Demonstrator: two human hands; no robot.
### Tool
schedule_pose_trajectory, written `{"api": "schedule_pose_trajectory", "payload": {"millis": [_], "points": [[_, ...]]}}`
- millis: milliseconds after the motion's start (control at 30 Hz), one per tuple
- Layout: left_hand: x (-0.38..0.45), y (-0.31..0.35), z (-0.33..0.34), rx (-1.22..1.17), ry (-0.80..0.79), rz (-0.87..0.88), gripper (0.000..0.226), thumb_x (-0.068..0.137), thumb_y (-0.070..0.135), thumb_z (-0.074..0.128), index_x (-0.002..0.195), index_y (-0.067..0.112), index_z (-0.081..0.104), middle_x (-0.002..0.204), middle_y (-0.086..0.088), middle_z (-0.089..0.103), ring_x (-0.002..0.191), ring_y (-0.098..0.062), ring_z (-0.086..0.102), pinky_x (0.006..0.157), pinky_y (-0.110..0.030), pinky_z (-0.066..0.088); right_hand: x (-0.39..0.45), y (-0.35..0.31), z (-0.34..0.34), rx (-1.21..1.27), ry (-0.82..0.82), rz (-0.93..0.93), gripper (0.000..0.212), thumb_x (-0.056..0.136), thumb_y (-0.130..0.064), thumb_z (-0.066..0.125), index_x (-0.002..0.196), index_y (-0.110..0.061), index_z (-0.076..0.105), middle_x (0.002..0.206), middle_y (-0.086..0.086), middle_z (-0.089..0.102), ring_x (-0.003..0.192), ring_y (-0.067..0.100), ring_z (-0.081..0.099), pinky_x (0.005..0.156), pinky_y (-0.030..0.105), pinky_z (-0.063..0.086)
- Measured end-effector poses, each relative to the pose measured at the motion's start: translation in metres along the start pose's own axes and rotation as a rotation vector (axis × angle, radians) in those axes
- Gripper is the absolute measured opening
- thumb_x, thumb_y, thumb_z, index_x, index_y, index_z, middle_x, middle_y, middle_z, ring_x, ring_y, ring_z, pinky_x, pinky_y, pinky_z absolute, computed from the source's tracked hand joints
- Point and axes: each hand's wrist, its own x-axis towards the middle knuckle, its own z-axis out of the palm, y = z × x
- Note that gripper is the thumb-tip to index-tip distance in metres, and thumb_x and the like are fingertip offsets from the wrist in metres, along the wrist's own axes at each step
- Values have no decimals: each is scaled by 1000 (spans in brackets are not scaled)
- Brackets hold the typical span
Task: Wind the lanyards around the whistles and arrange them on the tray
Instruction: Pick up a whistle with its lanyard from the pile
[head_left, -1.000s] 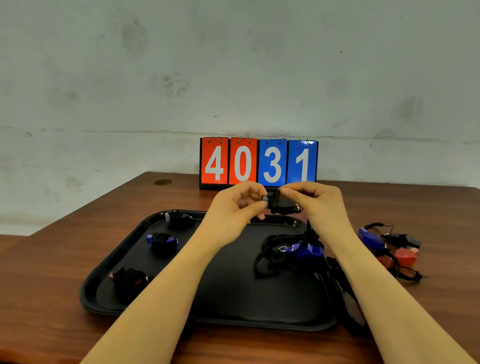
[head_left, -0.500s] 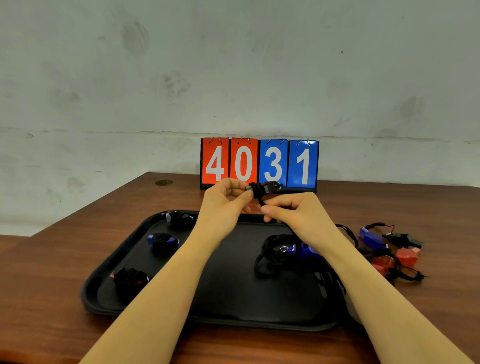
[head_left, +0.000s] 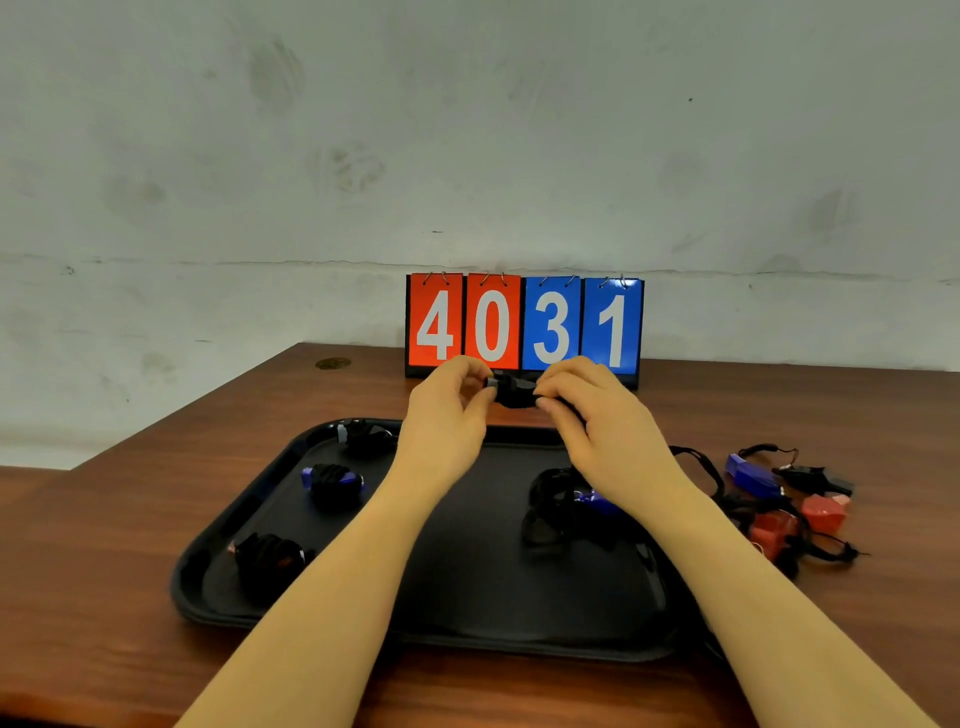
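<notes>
Above the far edge of the black tray, both hands hold one black whistle with its lanyard wound round it. My left hand pinches its left end and my right hand pinches the lanyard at its right end. Three wound whistles lie on the tray's left side: a black one, a blue one and a red one. A blue whistle with a loose black lanyard lies on the tray's right part, partly hidden by my right forearm.
Loose whistles lie tangled on the wooden table right of the tray: a blue one, a black one and two red ones. A flip scoreboard reading 4031 stands behind the hands by the wall.
My right hand has come up from below the whistle to its right end, bringing the lanyard round. The whistle stays between both hands above the tray's far edge.
</notes>
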Motion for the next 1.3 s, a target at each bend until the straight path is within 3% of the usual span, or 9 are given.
{"api": "schedule_pose_trajectory", "payload": {"millis": [200,400,500,667,867,1067,1300], "points": [[-2,2,0,7,-47,60,12,91,13,55,99,22,56,82,17,52,67,1,49,62,-8,40,-1,0,1,66,61,66,16,93,-16,51,103,-13,63,95,0,65,88,14,59,79,32,52],[-5,5,0,-21,-126,111,14,90,14,55,96,26,56,81,14,55,65,-2,51,62,-6,42,1,3,-1,229,165,214,14,89,-13,58,99,-12,68,89,-6,63,88,7,59,82,18,49],[-7,7,-3,-80,-159,110,15,89,13,57,93,28,56,79,13,56,66,-1,53,63,-2,42,3,3,-3,436,187,366,13,85,-13,63,95,-16,70,88,-7,66,92,6,61,83,19,51],[-7,10,-5,-137,-233,100,17,89,13,58,91,29,56,83,10,61,71,-4,60,67,-5,46,4,7,-9,714,163,527,13,81,-13,67,93,-16,72,89,-3,70,97,11,61,62,10,49],[-8,13,-6,-296,-244,72,16,87,10,59,91,26,59,83,8,62,57,-2,57,66,-15,49,7,14,-11,874,143,646,13,81,-15,67,92,-15,73,94,2,72,101,15,63,71,21,53],[-8,15,-6,-472,-186,-36,11,87,7,58,92,17,61,70,8,60,43,-3,46,53,-15,45,5,10,-9,834,6,589,16,87,-6,58,83,-14,72,66,2,67,59,10,56,63,24,50],[-5,11,-5,-490,-51,-114,6,88,10,58,94,13,59,62,5,55,39,-2,42,47,-14,41,3,0,-7,801,-159,462,13,87,-11,60,93,-13,71,70,2,67,56,6,56,61,20,52]]}}
